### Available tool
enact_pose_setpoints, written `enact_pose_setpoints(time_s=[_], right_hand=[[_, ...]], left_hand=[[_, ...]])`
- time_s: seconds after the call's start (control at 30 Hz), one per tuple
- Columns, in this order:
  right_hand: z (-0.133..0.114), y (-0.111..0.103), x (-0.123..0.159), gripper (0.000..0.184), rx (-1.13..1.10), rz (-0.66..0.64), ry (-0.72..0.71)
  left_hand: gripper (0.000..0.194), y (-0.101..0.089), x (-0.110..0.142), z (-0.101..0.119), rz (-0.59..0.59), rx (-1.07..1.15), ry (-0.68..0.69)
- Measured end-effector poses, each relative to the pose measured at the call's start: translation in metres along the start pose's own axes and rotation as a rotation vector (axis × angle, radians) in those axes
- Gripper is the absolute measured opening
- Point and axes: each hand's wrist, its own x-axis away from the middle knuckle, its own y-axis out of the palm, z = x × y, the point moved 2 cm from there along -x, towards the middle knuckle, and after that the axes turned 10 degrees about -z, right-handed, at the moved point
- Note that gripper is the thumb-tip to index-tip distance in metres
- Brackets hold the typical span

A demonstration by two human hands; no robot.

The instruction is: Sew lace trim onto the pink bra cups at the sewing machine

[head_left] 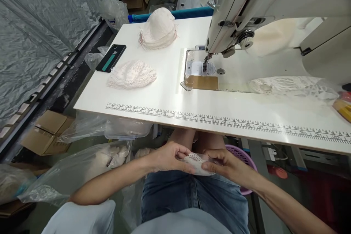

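Pinching the white openwork-lace fabric pc. (196, 160) w/ L hand (175, 159) & R hand (230, 166) below the flat white sewing table's (167, 98) front edge, keep fingertip pressure light & tension even, w/o stretching the lace.

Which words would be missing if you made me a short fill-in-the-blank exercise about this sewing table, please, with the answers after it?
A black phone with a green stripe lies on the white tabletop, at its ____ end. The left hand and right hand hold a small white piece of patterned, openwork ____. Below the tabletop, the plastic basket is ____ in colour.

Missing words: left, lace, purple.
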Motion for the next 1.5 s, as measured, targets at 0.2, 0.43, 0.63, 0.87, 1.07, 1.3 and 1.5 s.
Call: enact_pose_setpoints(time_s=[0.2, 0.43, 0.63, 0.87, 1.07, 1.3, 1.5], right_hand=[[0.002, -0.001, 0.0, 0.033, -0.022, -0.061, 0.001], [0.004, 0.001, 0.008, 0.028, 0.024, -0.067, 0.0], [0.005, 0.003, 0.012, 0.024, 0.005, -0.058, -0.047], [0.007, 0.004, 0.015, 0.029, -0.029, -0.086, -0.019], [0.005, -0.001, 0.018, 0.032, -0.064, -0.107, -0.017], [0.004, -0.003, 0.018, 0.029, -0.079, -0.16, -0.033], [0.01, -0.004, 0.024, 0.026, -0.037, -0.191, -0.013]], left_hand=[[0.031, 0.004, -0.007, -0.007, 0.098, -0.032, -0.029], [0.036, 0.004, -0.004, -0.009, 0.112, 0.095, -0.096], [0.034, 0.003, -0.002, -0.01, 0.112, 0.05, -0.125], [0.031, 0.014, -0.013, -0.009, 0.096, -0.03, -0.074], [0.023, 0.018, -0.017, -0.011, 0.105, 0.039, -0.107], [0.031, 0.015, -0.016, -0.014, 0.109, 0.115, -0.137], [0.031, 0.014, -0.011, -0.013, 0.092, 0.221, -0.101]])
